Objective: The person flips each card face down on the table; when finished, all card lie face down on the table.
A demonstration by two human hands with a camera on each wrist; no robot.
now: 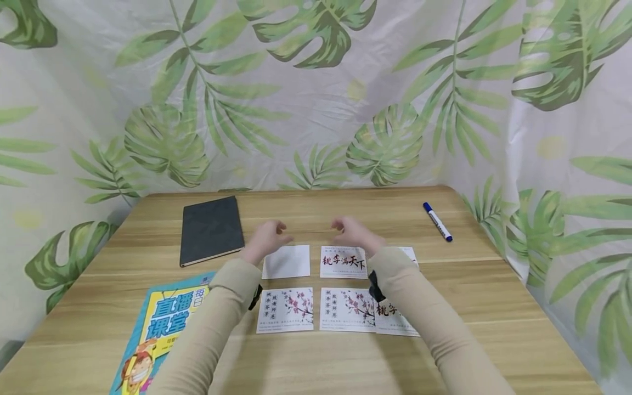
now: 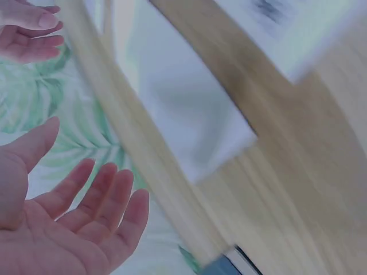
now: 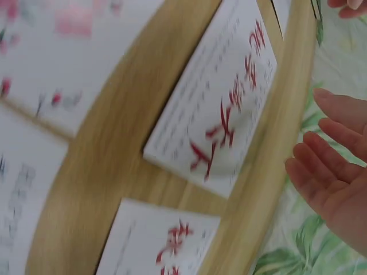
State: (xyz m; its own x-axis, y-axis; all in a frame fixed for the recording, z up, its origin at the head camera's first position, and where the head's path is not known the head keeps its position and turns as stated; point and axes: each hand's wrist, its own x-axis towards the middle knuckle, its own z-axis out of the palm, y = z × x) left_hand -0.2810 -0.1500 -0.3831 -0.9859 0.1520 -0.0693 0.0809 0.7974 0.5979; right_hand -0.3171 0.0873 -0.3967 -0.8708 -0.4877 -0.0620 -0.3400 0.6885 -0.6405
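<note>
Both hands hover above the wooden table [image 1: 316,362], palms facing each other, holding nothing. My left hand [image 1: 269,237] hangs over a blank white card [image 1: 286,261], fingers relaxed [image 2: 86,200]. My right hand [image 1: 351,230] floats over a card with red and black calligraphy [image 1: 344,262], fingers loosely extended [image 3: 332,177]. Nearer me lie two cards with pink blossom branches [image 1: 285,310] [image 1: 347,309] and another calligraphy card [image 1: 395,318], partly under my right sleeve. In the right wrist view the calligraphy card [image 3: 218,114] lies below the hand.
A dark grey notebook [image 1: 210,229] lies at the back left. A blue and yellow booklet [image 1: 158,334] sits at the front left. A blue-capped white marker [image 1: 437,221] rests at the back right. Leaf-print cloth [image 1: 316,93] walls the table on three sides.
</note>
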